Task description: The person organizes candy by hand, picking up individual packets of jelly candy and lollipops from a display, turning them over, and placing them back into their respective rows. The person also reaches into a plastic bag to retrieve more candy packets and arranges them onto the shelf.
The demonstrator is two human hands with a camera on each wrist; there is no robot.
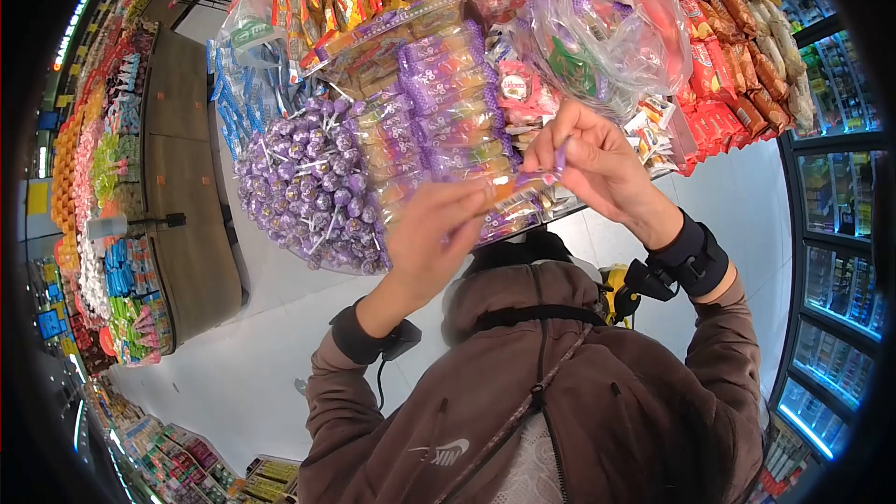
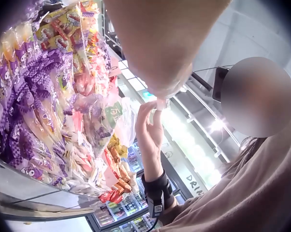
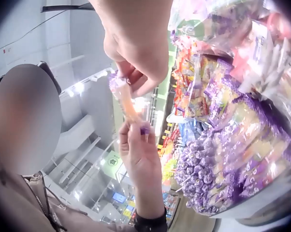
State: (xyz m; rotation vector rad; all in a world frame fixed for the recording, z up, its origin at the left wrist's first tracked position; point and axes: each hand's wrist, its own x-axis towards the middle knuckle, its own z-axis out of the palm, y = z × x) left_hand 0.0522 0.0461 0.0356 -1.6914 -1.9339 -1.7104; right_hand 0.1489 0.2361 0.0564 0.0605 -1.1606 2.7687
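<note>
Between my two hands is a small candy packet [image 3: 128,104], clear with an orange filling and purple ends. My right hand [image 1: 602,163] pinches one end of it between thumb and fingers. The opposite end is pinched by my left hand [image 1: 429,233], whose fingertips show best in the right wrist view. In the left wrist view the left hand hides most of the packet. Both hands are over the near edge of a candy display, where rows of purple packets [image 1: 453,98] lie just beyond them.
Purple-wrapped lollipops [image 1: 303,173] are heaped left of the packets. A clear plastic bag [image 1: 607,23] lies on the display's right part, near red snack packs [image 1: 714,75]. Lit glass-door coolers [image 1: 840,187] line the right side; a shelf unit [image 1: 187,177] stands across the aisle on the left.
</note>
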